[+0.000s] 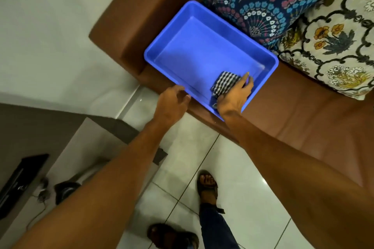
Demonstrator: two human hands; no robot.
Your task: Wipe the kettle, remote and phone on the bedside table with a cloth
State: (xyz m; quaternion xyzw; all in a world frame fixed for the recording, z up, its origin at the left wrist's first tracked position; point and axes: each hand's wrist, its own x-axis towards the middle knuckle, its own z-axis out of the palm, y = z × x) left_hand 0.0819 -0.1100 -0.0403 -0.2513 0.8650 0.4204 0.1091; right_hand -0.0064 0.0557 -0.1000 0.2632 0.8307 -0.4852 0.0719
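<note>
1. head view: tray (178, 32), blue plastic, sits on the brown bed edge (293, 111); inside it only a cloth (223, 83), near its right corner.
2. cloth is black-and-white checked, folded or bunched, perhaps damp.
3. right hand (234, 97) grips the cloth, fingers curled over it.
4. left hand (172, 103) is loosely spread at the tray's near rim, holding nothing.

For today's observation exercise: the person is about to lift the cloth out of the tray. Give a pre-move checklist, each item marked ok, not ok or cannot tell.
1. Right hand on checked cloth: ok.
2. Cloth fully gripped: cannot tell.
3. Left hand at the blue tray rim, steadying it: cannot tell.
4. Tray resting on brown bed frame: ok.
5. Bedside table within view: ok.
6. Kettle, remote, phone identifiable: cannot tell.
</note>
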